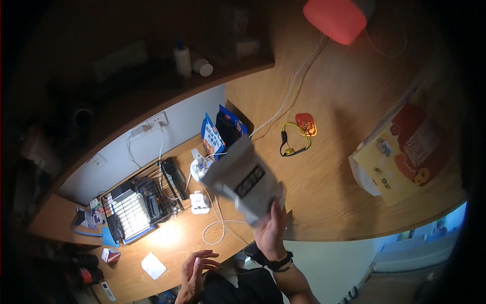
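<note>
My right hand [272,230] grips the lower corner of a grey-white pouch [233,172], held up above the desk. The pouch has a dark printed patch and is slightly blurred. A dark band circles my right wrist. My left hand [193,267] hovers at the desk's front edge, fingers apart and holding nothing. Nearest to it on the desk lies a small white card or sheet [153,265]. Just behind the pouch stand blue packages [212,134], partly hidden by it. White cables and a white power adapter [199,202] are left of the pouch.
A black wire basket [164,175] with assorted items stands under a bright light. Right of the pouch lie a yellow-black looped cord [283,137] and a red packet [306,124]. A large yellow-red bag [400,157] stands far right. Dark shelves [223,73] overhang the desk's back left.
</note>
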